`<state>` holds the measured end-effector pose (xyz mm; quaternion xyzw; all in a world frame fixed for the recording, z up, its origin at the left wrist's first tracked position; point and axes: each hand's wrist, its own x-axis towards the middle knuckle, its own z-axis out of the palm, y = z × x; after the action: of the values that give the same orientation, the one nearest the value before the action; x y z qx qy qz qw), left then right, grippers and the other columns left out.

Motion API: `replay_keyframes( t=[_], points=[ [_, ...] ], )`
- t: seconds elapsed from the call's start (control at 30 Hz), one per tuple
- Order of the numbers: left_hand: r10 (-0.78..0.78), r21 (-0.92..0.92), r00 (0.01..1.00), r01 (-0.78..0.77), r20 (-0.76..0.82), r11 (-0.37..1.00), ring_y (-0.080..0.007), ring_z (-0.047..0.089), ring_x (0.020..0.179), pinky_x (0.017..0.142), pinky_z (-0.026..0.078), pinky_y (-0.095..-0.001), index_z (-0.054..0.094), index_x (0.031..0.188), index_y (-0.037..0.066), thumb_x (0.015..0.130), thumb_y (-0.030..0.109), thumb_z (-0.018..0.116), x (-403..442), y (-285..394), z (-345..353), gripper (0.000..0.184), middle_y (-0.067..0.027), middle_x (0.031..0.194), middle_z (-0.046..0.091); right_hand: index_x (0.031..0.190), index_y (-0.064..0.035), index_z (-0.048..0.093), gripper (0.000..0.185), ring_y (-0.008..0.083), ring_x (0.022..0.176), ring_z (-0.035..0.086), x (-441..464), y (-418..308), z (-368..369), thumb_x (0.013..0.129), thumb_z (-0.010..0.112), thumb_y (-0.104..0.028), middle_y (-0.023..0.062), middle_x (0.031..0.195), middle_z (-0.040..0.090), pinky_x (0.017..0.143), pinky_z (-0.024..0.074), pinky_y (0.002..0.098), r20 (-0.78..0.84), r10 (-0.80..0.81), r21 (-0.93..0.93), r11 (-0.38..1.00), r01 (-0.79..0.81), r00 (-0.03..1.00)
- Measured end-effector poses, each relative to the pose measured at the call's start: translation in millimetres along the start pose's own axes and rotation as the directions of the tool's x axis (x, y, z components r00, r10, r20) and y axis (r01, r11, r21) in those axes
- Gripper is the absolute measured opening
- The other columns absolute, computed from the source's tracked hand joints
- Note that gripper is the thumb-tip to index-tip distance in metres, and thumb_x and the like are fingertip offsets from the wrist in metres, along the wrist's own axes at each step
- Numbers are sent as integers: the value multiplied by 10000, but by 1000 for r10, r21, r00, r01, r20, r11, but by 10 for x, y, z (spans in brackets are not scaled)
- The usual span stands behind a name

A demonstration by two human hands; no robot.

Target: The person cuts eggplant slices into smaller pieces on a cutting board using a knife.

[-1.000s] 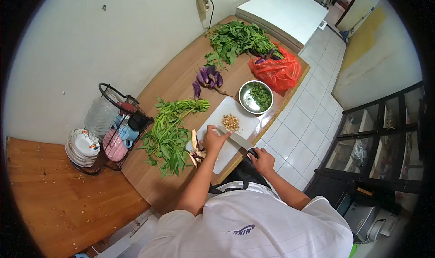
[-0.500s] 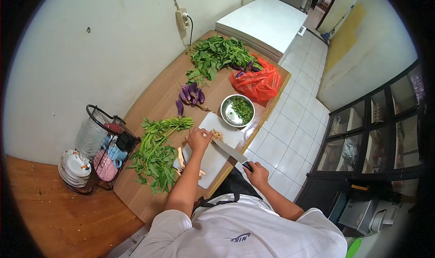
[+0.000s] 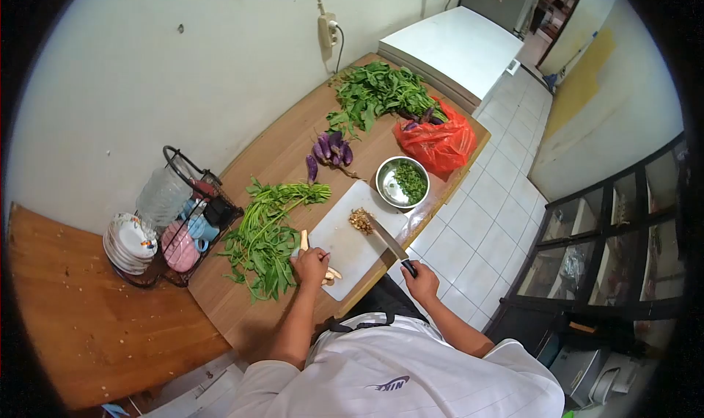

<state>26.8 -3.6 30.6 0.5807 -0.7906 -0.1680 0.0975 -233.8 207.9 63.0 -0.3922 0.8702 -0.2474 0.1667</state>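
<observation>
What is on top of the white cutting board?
A pile of chopped bits, with the knife blade beside it. Pale pieces show around the left hand; whatever that hand covers can't be seen.

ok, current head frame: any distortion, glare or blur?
Head view, overall: fisheye distortion, dark corners, bowed edges on the table; head view, centre: glare on the tabletop edge beside the metal bowl; same head view: no obvious motion blur on the knife.

Wooden table [image 3: 282,145] — greens [image 3: 264,249], eggplants [image 3: 336,151], cutting board [image 3: 350,255].
</observation>
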Motion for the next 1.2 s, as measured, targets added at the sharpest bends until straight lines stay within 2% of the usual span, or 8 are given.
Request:
replay_keyframes(
  t=[0.3, 0.47, 0.6, 0.7, 0.9, 1.03, 1.1, 1.2],
  points=[
    [-20, -210, 997, 4, -76, 978, -217, 662, 874, 869, 393, -436, 777, 831, 210, 855, 351, 796, 235, 413, 76, 144, 55, 786, 750, 1103, -125, 750, 376, 348, 871, 723, 188, 9, -123, 927, 714, -455, 141, 956, 745, 745, 562, 463, 70, -30, 46, 999, 27, 997],
    [-114, 24, 993, 114, 16, 993, -276, 589, 1134, 930, 381, -510, 714, 1290, 210, 767, 437, 825, 323, 588, 155, 580, -28, 1154, 695, 1099, -126, 750, 366, 346, 867, 721, 389, -38, -235, 925, 714, -447, 140, 938, 741, 742, 560, 466, 88, -82, 38, 996, 79, 993],
    [-104, 145, 993, 110, -46, 983, -278, 565, 1161, 953, 378, -512, 726, 1279, 199, 783, 439, 810, 281, 741, 318, 557, -30, 1197, 660, 1088, -134, 759, 351, 344, 850, 724, 464, -43, -386, 916, 728, -439, 138, 926, 743, 739, 561, 455, 85, -72, 77, 995, 66, 994],
    [67, 9, 994, -69, 90, 998, -260, 555, 1175, 962, 378, -502, 736, 1263, 199, 785, 425, 811, 211, 911, 323, 533, -15, 1180, 646, 1077, -140, 771, 337, 338, 842, 731, 513, 29, -491, 906, 748, -429, 139, 943, 755, 731, 565, 437, 103, -40, 107, 994, 29, 994],
    [-155, -125, 987, 148, -52, 981, -252, 583, 1131, 959, 391, -501, 757, 1205, 245, 785, 359, 821, 104, 909, 317, 440, 2, 1110, 666, 1058, -145, 766, 340, 344, 810, 720, 715, 189, -513, 920, 731, -455, 133, 901, 747, 694, 550, 458, 116, -123, 121, 987, 109, 986],
    [-181, -28, 969, 178, -168, 984, -256, 617, 1081, 945, 411, -475, 777, 1123, 262, 772, 315, 826, 1, 608, 290, 359, 11, 1074, 712, 1096, -146, 742, 384, 376, 844, 717, 836, 123, -494, 954, 663, -493, 152, 875, 736, 741, 552, 490, 330, -142, 109, 988, 112, 933],
    [-225, -32, 973, 224, -44, 974, -245, 634, 1026, 935, 420, -462, 801, 1030, 256, 784, 305, 820, 11, 519, 273, 252, 35, 994, 741, 1107, -140, 740, 409, 385, 859, 720, 857, 85, -444, 962, 644, -511, 159, 879, 742, 763, 556, 495, 454, -121, 88, 992, 91, 883],
    [-227, -97, 969, 217, -99, 971, -240, 646, 954, 915, 421, -460, 807, 943, 247, 791, 316, 823, 63, 484, 367, 168, 54, 921, 750, 1205, -114, 700, 476, 418, 920, 720, 794, -6, -367, 986, 596, -523, 206, 918, 747, 829, 561, 514, 619, -128, 120, 990, 67, 775]
  ],
)
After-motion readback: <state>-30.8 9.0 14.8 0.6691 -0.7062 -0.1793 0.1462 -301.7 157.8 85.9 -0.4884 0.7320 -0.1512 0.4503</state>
